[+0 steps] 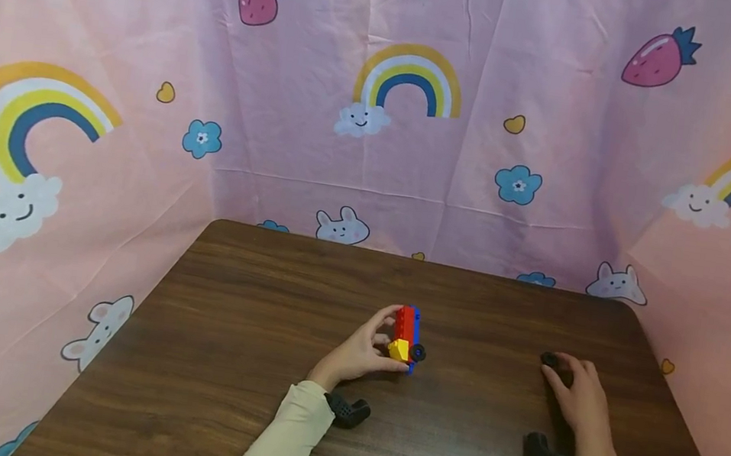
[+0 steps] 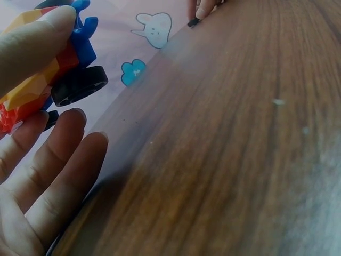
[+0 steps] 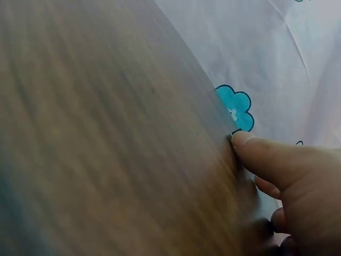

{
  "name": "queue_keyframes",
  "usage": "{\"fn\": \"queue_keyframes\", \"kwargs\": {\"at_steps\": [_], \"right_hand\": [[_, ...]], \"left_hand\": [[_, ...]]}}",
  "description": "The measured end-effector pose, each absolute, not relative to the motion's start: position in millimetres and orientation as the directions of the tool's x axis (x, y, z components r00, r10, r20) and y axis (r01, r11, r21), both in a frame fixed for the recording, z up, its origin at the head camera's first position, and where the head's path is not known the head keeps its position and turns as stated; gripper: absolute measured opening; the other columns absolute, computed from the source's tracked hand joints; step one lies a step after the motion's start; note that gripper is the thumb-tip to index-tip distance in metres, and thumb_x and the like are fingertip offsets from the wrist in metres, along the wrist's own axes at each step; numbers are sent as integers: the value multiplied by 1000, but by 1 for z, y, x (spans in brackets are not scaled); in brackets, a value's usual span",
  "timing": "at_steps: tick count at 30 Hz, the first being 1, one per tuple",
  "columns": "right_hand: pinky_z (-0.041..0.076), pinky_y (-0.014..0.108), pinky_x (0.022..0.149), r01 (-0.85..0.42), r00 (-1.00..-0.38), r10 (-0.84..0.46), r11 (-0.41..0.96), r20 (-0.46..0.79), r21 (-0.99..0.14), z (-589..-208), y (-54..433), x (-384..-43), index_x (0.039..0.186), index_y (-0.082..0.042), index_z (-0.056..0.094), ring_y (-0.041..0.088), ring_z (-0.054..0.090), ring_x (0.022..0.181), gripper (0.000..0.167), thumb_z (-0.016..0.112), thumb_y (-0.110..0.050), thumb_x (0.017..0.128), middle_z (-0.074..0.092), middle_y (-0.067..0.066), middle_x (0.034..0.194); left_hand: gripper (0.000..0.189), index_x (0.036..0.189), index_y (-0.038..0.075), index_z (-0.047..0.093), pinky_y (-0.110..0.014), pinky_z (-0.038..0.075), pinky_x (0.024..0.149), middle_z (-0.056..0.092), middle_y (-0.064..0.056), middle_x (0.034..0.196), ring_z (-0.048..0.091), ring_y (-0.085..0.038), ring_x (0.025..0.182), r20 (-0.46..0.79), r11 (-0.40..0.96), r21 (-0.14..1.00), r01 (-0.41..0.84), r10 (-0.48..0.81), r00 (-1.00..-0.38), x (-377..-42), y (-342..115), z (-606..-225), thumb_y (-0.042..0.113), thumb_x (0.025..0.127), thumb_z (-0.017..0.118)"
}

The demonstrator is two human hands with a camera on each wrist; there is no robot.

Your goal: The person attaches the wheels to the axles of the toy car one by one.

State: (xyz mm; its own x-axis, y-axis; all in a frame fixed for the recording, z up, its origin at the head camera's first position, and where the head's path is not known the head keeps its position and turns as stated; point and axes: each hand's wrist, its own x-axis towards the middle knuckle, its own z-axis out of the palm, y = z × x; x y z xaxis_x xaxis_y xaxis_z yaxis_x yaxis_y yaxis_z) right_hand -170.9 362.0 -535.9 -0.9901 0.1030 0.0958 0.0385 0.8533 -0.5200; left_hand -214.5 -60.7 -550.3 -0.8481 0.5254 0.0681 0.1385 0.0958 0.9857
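Note:
A toy car (image 1: 405, 327) of red, yellow and blue building blocks is held in my left hand (image 1: 358, 352), between the thumb and the fingers, tilted above the table. One black wheel (image 2: 80, 86) shows on its blue base in the left wrist view, and part of another dark wheel peeks out behind the fingertips. Off to the right, my right hand (image 1: 583, 405) pinches a small black wheel (image 1: 549, 358) with thumb and fingertips, low over the tabletop. In the right wrist view the thumb hides most of that wheel.
Both hands are over a dark brown wooden table (image 1: 244, 304) with rounded far corners. A pink cloth (image 1: 294, 141) printed with rainbows, strawberries and flowers hangs around its back and sides. Black wrist devices (image 1: 348, 412) sit at both sleeve cuffs.

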Motion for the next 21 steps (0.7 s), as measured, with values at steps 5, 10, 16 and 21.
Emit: {"fn": "queue_keyframes", "kwargs": {"at_steps": [5, 10, 16, 21], "right_hand": [[42, 70, 99, 57, -992, 108, 854, 70, -517, -534, 360, -176, 143, 6, 51, 53, 54, 116, 57, 57, -38, 108, 50, 33, 129], [42, 69, 99, 55, -987, 127, 848, 101, -527, -539, 361, -173, 137, 7, 56, 52, 55, 115, 49, 61, -30, 106, 53, 33, 126], [45, 66, 95, 16, -980, 121, 842, 160, -539, -543, 361, -173, 132, 7, 60, 49, 59, 109, 43, 63, -26, 106, 56, 30, 120], [48, 63, 89, 6, -980, 111, 848, 166, -531, -538, 361, -171, 128, 8, 62, 45, 61, 101, 39, 66, -22, 104, 60, 30, 116]], "left_hand": [[100, 159, 45, 25, -34, 61, 91, 44, -8, 145, 69, -20, 104, 69, 100, 985, 142, 524, -849, -215, -62, -549, 22, 86, 88], [101, 161, 44, 24, -34, 61, 93, 44, -7, 146, 69, -19, 107, 56, 113, 984, 137, 534, -844, -215, -61, -550, 22, 86, 88], [101, 162, 40, 24, -36, 61, 93, 44, -8, 146, 69, -20, 107, 57, 115, 984, 139, 532, -845, -215, -61, -550, 23, 86, 88], [99, 159, 46, 25, -37, 61, 94, 45, -8, 146, 69, -21, 106, 48, 121, 984, 131, 527, -849, -214, -60, -549, 23, 86, 88]]}}
